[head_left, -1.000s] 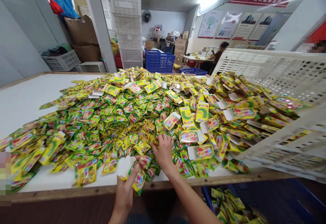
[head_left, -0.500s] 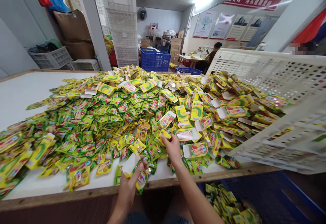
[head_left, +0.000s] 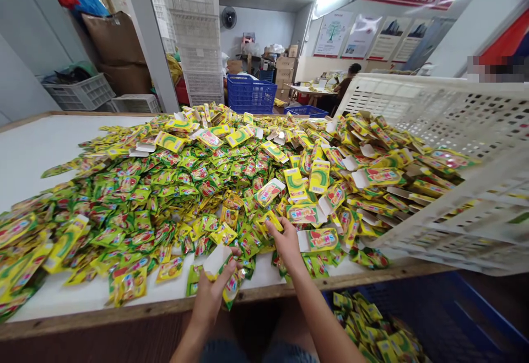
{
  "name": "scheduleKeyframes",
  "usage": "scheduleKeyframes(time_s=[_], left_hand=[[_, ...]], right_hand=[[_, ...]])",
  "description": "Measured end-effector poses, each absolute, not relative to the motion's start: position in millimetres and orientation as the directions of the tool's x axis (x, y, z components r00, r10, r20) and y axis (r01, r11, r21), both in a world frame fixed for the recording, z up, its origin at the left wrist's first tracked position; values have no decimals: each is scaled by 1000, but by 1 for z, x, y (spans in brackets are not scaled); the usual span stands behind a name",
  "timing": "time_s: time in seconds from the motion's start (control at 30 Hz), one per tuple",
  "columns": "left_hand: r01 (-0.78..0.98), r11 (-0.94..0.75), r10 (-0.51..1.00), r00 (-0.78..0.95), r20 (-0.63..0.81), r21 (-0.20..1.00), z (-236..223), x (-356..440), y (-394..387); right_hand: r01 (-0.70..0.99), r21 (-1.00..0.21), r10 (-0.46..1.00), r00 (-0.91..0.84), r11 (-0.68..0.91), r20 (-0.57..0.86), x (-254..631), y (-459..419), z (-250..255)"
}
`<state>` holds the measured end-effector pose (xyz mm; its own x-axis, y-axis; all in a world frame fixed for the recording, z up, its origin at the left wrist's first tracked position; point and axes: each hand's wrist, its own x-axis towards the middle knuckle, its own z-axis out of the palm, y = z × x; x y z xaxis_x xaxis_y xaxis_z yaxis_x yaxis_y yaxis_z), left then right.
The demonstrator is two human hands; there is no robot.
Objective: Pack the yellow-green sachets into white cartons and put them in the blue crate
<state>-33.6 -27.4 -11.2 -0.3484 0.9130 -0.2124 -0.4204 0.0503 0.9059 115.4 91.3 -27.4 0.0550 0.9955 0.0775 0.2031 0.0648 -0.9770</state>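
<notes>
Green and yellow sachets (head_left: 140,187) lie heaped over the white counter (head_left: 33,148); at its front edge the left hand (head_left: 210,294) grips a small carton (head_left: 217,260) between fingers and thumb. Rightward, the right hand's fingers pinch a yellow sachet (head_left: 267,220), near cartons beside a white crate (head_left: 390,92).

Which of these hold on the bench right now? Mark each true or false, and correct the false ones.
1. The left hand is nearer the table's front edge than the right hand. True.
2. The right hand grips the table's front edge. False: its fingertips are at a yellow packet.
3. The left hand holds a carton showing white. True.
4. Cartons lie at the mouth of the white crate on the right. True.
5. Nothing lies below table level. False: packs lie in a blue crate there.
</notes>
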Motion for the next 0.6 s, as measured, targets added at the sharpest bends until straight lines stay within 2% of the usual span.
scheduleKeyframes(time_s=[0.1, 0.23, 0.3, 0.43, 0.6], left_hand=[[-409, 114, 941, -248, -230, 905, -2, -26, -21], [-520, 188, 955, -102, -278, 833, 0, -18, -16], [-535, 173, 962, -89, -259, 827, -3, -20, -16], [-453, 147, 977, -71, -199, 879, -6, -34, -20], [-353, 198, 979, 18, -205, 915, -2, -47, -23]], right_hand=[[97, -995, 1000, 7, 30, 31, 116, 75, -23], [-156, -983, 992, -94, -97, -83, 114, 54, -18], [-210, -970, 988, -120, -120, -96, 118, 50, -16], [-187, -980, 992, -116, -72, -50, 137, 51, -12], [6, -997, 969, -232, -83, -82, 154, 57, -6]])
